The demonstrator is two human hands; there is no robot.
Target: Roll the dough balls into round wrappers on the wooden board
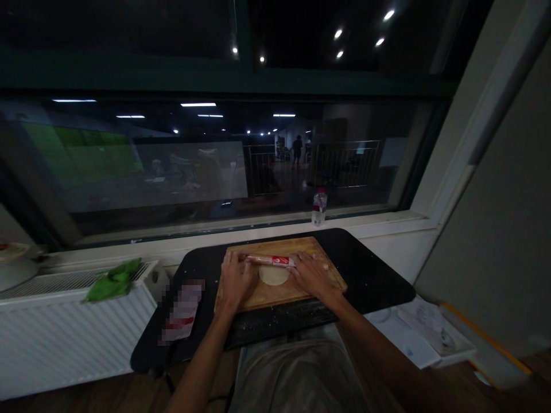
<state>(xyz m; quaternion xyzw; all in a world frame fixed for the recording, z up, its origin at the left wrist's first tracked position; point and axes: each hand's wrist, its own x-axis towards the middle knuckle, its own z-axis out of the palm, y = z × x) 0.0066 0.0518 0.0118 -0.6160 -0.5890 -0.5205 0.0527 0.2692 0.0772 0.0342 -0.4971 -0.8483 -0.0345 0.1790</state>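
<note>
Left hand [235, 277] and right hand [312, 275], both mine, hold opposite ends of a rolling pin [280, 261], as far as dim light shows, at the dough disc's [274, 276] far edge on the cutting board [260, 301]; I judge level, even pressure best.

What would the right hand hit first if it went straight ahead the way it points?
The rolling pin, which the right hand already appears to touch. Beyond that, the line seems to cross the wooden board toward the windowsill, though depth is unclear.
</note>
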